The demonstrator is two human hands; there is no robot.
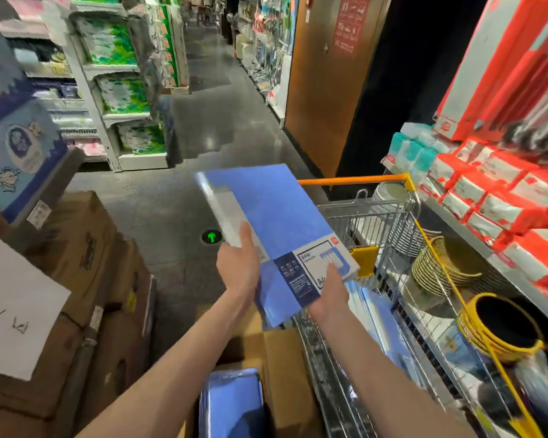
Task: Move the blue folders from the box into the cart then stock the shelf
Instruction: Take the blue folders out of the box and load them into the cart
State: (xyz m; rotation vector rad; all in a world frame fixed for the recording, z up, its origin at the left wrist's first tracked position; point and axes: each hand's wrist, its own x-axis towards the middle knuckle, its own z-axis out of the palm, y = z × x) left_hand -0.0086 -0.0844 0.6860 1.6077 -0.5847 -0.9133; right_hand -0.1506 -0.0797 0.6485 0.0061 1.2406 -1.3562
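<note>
You're mid-transfer, nowhere near done. Your left hand [238, 270] & right hand [329, 289] both grasp one pack of blue folders [266, 210]: thumbs on top, the other fingers hidden under it. The pack is in the air, tilted, above the box [285, 374] and just beside the cart [361, 222]. It isn't set down in the basket yet.

Done so far: what look like shiny blue packs [377, 314] lie in the cart basket by your right forearm. They're too blurred to count, or to be sure they're folders.

Left to do: more folders [231, 403] sit in the box below your arms, at least one stack, so I'd guess several more lifts.

Stocking hasn't begun, as far as I can tell. The shelf [519, 286] on the right carries plates [443, 263], a yellow bowl [500, 327] & red-white pkgs [487, 184], w/ no blue folders visible on it. So approx early-to-mid in step 1, and step 2 is untouched.
</note>
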